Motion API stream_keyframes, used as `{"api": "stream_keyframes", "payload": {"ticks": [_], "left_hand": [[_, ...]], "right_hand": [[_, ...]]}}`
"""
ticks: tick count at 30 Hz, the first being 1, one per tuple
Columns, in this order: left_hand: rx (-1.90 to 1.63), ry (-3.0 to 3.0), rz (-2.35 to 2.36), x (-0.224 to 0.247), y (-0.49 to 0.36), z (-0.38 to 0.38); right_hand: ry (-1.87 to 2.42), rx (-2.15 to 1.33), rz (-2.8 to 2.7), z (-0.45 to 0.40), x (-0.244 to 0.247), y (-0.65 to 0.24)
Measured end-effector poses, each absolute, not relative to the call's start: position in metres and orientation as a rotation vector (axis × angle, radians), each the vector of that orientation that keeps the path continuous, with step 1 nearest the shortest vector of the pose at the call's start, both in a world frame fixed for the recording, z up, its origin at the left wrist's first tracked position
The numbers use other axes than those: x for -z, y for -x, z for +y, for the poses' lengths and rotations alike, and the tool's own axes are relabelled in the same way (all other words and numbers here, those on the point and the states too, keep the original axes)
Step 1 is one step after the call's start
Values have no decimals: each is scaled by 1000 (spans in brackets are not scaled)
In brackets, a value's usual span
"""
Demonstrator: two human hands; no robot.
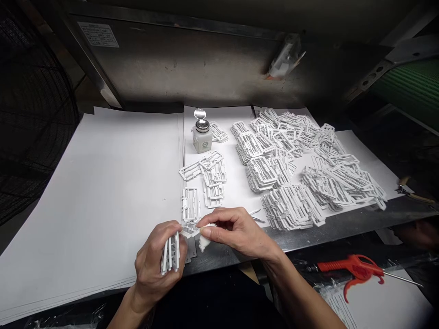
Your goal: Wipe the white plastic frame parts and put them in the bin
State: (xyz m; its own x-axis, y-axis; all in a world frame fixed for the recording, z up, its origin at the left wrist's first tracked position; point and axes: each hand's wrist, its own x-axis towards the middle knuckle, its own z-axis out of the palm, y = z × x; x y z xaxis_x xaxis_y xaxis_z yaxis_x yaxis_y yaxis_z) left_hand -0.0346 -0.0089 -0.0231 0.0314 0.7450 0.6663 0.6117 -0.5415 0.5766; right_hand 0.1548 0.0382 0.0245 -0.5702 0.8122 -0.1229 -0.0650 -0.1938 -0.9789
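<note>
My left hand [154,260] is wrapped round a small stack of white plastic frames [170,253], held on edge near the table's front edge. Between the thumb and fingers of my right hand [236,230] is a white wad [206,238] that looks like cotton or cloth. The two hands are close together, with a white frame [190,229] partly hidden between them. Just beyond lie more loose white frames [191,204]. A pair of tweezers [256,217] lies right of my right hand's knuckles.
A square bottle with a raised metal lid [202,137] stands behind the loose frames. Large piles of white frames [291,205] cover the right side. White paper [123,183] covers the left. A red air gun [356,269] and pliers [411,191] lie at the right.
</note>
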Motion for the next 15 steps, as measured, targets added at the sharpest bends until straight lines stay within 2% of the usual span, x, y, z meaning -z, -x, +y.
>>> {"api": "stream_keyframes", "payload": {"ticks": [7, 15], "left_hand": [[-1284, -1988, 1458, 12, 35, -14], [-1013, -1372, 1569, -25, 20, -13]], "right_hand": [[924, -1870, -1392, 42, -24, -156], [1004, -1929, -1328, 46, -26, -156]]}}
